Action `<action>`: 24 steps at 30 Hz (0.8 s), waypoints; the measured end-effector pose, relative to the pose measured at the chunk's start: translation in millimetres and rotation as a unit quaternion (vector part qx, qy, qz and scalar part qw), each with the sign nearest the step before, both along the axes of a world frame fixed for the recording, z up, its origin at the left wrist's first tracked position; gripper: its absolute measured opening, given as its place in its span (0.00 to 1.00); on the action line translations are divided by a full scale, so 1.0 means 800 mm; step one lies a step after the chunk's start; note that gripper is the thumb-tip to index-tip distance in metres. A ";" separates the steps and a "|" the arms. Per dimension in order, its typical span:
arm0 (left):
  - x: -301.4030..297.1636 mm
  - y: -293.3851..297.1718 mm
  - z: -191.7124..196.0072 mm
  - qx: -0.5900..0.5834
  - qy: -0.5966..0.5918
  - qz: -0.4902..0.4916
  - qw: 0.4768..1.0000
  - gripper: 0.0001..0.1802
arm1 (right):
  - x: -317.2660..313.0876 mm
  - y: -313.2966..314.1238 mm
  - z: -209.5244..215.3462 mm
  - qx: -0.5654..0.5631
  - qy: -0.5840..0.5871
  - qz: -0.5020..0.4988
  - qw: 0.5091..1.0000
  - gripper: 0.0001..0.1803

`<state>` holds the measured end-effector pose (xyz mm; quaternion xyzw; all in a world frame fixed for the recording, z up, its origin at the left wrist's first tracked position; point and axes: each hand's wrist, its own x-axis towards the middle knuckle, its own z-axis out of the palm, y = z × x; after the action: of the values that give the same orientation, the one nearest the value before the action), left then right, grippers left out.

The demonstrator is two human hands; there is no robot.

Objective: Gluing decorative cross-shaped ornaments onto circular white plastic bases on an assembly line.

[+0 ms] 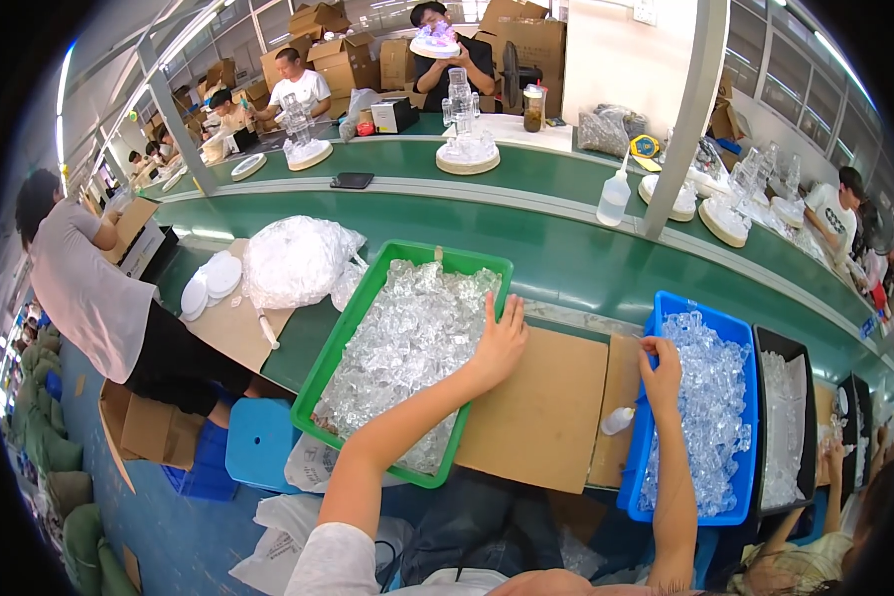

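Green bin (425,479) and blue bin (753,437) make two; left hand (500,345) is spread, right hand's (664,374) grip unclear.

Before me, cardboard (536,412) lay between a filled tray (419,478) on my left and a filled bin (710,518) on my right, a bottle (618,420) beside the bin and a bag (301,260) left of the tray.

You face a long green-topped bench (556,263) with a pale metal post (687,119) rising over it, a white wall (616,70) and stacked cardboard boxes (346,66) beyond, paned windows (787,74) at your upper right, a bright tube light (65,81) at upper left, and a blue stool (273,465) on the blue floor (184,526) at lower left.
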<state>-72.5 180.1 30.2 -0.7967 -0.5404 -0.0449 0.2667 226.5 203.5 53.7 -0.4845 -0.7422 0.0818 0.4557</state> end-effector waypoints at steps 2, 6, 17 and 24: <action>0.000 0.000 -0.001 -0.002 -0.001 0.000 1.000 0.19 | 0.000 0.001 -0.001 -0.002 0.002 0.002 1.000 0.07; 0.001 0.000 0.001 -0.008 0.001 0.004 1.000 0.20 | 0.001 0.001 -0.001 -0.018 0.000 0.000 1.000 0.08; 0.000 -0.003 0.004 -0.015 0.006 0.010 1.000 0.21 | 0.000 0.000 0.001 -0.020 -0.005 0.001 1.000 0.08; 0.001 -0.004 0.005 -0.021 0.000 0.008 1.000 0.21 | 0.000 0.000 -0.001 -0.016 -0.005 -0.001 1.000 0.07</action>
<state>-72.1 176.8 34.1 -0.7979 -0.5475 -0.0314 0.2505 226.6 203.9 53.2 -0.4932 -0.7423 0.0907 0.4445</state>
